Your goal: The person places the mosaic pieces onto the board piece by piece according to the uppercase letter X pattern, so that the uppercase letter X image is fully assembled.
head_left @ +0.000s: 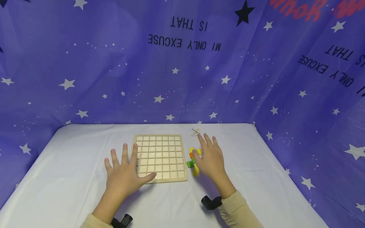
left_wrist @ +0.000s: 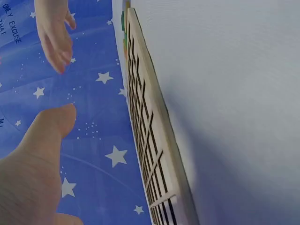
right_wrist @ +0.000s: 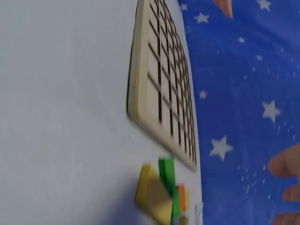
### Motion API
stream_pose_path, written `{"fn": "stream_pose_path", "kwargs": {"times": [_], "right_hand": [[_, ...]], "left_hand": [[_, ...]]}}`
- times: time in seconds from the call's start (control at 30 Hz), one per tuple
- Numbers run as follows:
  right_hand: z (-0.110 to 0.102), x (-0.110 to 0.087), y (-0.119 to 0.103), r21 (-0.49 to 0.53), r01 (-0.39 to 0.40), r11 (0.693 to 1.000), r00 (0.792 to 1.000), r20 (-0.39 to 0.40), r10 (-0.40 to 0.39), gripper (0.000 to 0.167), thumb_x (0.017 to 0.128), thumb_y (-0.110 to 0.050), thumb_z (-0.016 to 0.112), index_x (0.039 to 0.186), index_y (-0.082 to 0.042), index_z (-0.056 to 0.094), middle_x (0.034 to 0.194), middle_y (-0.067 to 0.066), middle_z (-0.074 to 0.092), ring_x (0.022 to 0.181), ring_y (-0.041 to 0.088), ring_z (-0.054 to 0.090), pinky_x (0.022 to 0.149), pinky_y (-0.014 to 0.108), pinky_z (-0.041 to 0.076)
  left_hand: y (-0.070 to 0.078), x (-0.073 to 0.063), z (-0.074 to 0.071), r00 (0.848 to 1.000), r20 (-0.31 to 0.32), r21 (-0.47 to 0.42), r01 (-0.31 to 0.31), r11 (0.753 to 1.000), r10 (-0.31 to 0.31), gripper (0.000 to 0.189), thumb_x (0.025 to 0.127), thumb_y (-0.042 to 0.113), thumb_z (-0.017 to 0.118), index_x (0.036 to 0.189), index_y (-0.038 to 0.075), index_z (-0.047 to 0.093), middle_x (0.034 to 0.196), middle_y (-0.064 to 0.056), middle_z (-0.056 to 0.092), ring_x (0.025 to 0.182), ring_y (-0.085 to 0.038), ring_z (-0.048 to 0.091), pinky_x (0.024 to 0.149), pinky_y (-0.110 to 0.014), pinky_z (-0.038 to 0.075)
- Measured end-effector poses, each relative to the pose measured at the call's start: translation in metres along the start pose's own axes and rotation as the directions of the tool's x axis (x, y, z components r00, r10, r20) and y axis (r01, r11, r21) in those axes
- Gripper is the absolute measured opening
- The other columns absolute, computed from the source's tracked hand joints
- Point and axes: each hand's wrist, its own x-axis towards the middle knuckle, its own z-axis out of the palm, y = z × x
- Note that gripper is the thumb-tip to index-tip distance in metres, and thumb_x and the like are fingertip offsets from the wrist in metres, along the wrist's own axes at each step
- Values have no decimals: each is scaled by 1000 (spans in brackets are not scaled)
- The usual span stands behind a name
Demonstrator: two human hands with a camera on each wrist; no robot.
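Note:
A square wooden grid board [head_left: 161,181] lies flat on the white table, its cells all bare wood. My left hand [head_left: 122,177] hovers with spread fingers over the board's left side, holding nothing; in the left wrist view its thumb [left_wrist: 61,122] stands apart from the board. To the board's right, several small coloured blocks, among them a green block [head_left: 189,164] and a yellow block [head_left: 195,171], lie in a loose cluster. Above these is my right hand [head_left: 211,158], fingers extended, partly hiding them. Whether it touches any block cannot be told from the head view; the right wrist view shows its fingers [right_wrist: 286,161] apart from them.
A small printed grid card [head_left: 195,131] lies beyond the blocks, near the table's far edge. White cloth covers the table [head_left: 256,177]. A purple curtain [head_left: 128,79] with stars hangs behind and to the sides.

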Motion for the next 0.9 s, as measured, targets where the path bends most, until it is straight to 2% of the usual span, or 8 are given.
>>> {"fn": "stream_pose_path", "kwargs": {"times": [0.2, 0.4, 0.57, 0.67, 0.9], "right_hand": [[4, 4, 30, 17, -70, 997, 996, 54, 69, 61, 96, -32, 56, 153, -16, 40, 153, 13, 46, 141, 43, 40, 108, 65, 39], [11, 2, 56, -22, -111, 994, 981, 160, 113, 56, 97, -30, 57, 150, -15, 45, 148, 14, 51, 133, 43, 48, 105, 62, 44], [18, -1, 66, -71, -115, 991, 968, 218, 128, 54, 96, -34, 62, 145, -13, 52, 143, 16, 55, 127, 44, 53, 98, 62, 48], [22, -2, 70, -73, -120, 990, 963, 234, 134, 52, 95, -37, 64, 141, -13, 56, 141, 15, 57, 126, 43, 53, 97, 61, 49], [29, -2, 77, -26, -92, 995, 972, 217, 95, 41, 93, -39, 68, 129, -21, 67, 132, 13, 61, 120, 39, 54, 95, 57, 50]], "left_hand": [[-9, -2, 6, 1000, 4, -58, -28, 998, 28, 134, 67, 76, 73, 159, 1, 10, 161, -35, 5, 146, -61, 2, 116, -73, 10], [-19, -4, 15, 998, -49, -72, -51, 996, 47, 139, 62, 70, 81, 153, -11, 16, 157, -39, 16, 145, -58, 15, 116, -71, 19], [-27, -4, 23, 995, -76, -57, -62, 996, 58, 142, 57, 74, 81, 151, -14, 21, 154, -41, 22, 143, -58, 20, 115, -70, 22], [-30, -5, 28, 996, -69, -47, -60, 997, 57, 141, 57, 74, 80, 151, -14, 23, 155, -40, 23, 144, -57, 21, 115, -70, 23], [-36, -9, 37, 998, -46, -68, -50, 996, 47, 138, 60, 77, 77, 150, -15, 24, 156, -38, 24, 145, -55, 21, 115, -70, 22]]}}
